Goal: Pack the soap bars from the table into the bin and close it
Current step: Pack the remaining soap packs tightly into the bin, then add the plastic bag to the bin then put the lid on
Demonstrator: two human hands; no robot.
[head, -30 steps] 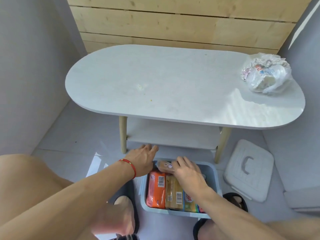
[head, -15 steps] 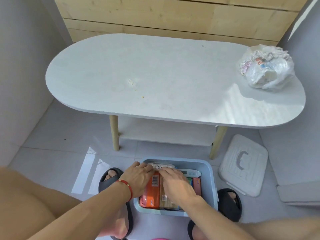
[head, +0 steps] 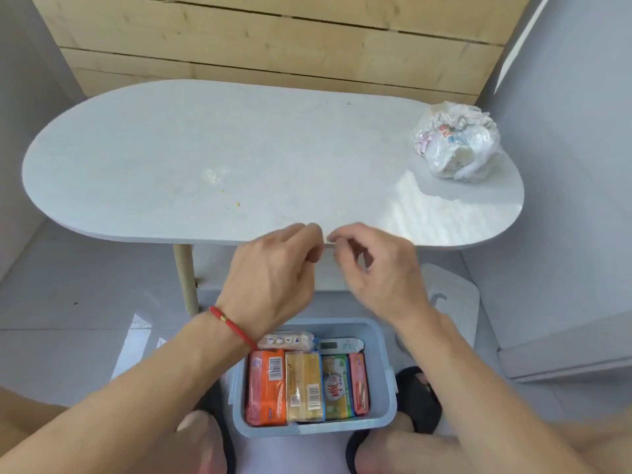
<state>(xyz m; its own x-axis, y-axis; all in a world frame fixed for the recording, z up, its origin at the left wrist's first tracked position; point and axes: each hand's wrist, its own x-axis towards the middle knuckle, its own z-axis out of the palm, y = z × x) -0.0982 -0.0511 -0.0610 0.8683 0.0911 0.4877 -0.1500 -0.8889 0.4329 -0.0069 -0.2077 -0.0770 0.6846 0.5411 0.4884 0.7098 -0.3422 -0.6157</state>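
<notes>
A light blue bin (head: 385,381) stands open on the floor between my feet. Inside it lie several wrapped soap bars side by side: an orange one (head: 267,386), a yellow one (head: 304,386), a green one (head: 337,386) and a pink one (head: 358,383), with two pale packs (head: 285,339) behind them. My left hand (head: 273,275) and my right hand (head: 372,268) hover above the bin in front of the table edge, fingers loosely curled, holding nothing. The bin's white lid (head: 451,302) lies on the floor to the right, partly hidden by my right arm.
A white oval table (head: 239,159) stands ahead with a crumpled plastic bag (head: 456,145) at its right end and a few crumbs left of centre. A lower shelf sits beneath it. Grey walls close in on both sides. My feet in black slippers flank the bin.
Both hands have lifted out of the bin and now hover near the table edge. The soap bars they were pressing stay arranged in the bin.
</notes>
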